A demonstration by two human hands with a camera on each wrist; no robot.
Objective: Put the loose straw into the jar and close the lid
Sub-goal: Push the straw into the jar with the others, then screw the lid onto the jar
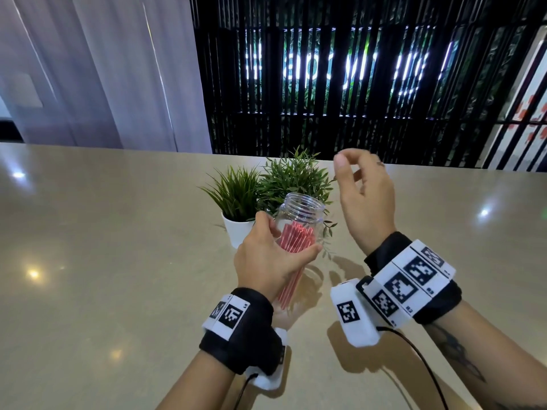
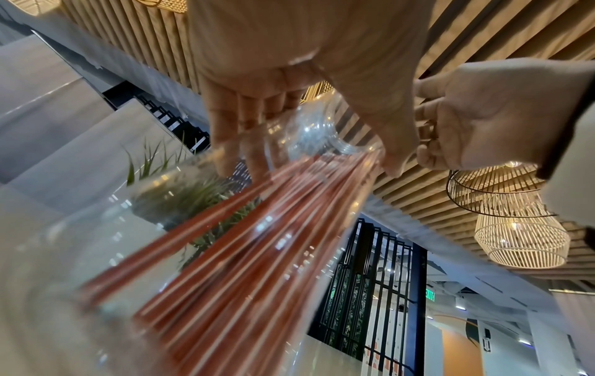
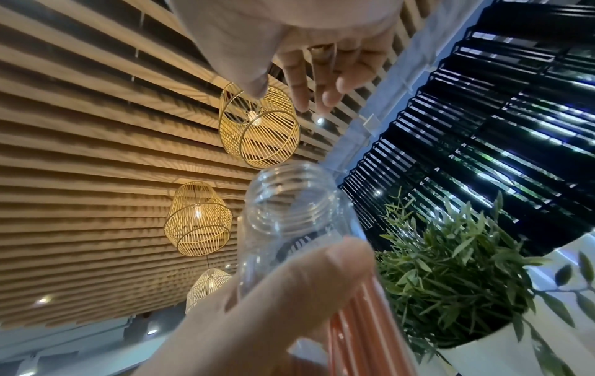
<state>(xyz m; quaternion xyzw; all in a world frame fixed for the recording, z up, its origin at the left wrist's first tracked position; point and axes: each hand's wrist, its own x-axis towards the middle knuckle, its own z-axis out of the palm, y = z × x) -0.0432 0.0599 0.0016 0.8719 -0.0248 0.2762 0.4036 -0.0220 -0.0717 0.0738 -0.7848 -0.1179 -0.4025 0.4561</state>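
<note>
My left hand (image 1: 276, 255) grips a clear plastic jar (image 1: 302, 213) and holds it tilted above the counter, its threaded mouth open and facing up and away. A bundle of red straws (image 1: 296, 236) lies inside it. In the left wrist view the straws (image 2: 257, 241) run up toward the jar neck (image 2: 309, 132), with my left fingers (image 2: 225, 122) wrapped round it. My right hand (image 1: 358, 168) hovers above and right of the mouth, fingers loosely curled and holding nothing. I see no lid and no straw outside the jar.
Two green potted plants (image 1: 236, 196) (image 1: 296, 179) stand just behind the jar, the left one in a white pot (image 1: 236, 230). The beige counter (image 1: 118, 261) spreads wide on both sides. A black slatted screen rises beyond its far edge.
</note>
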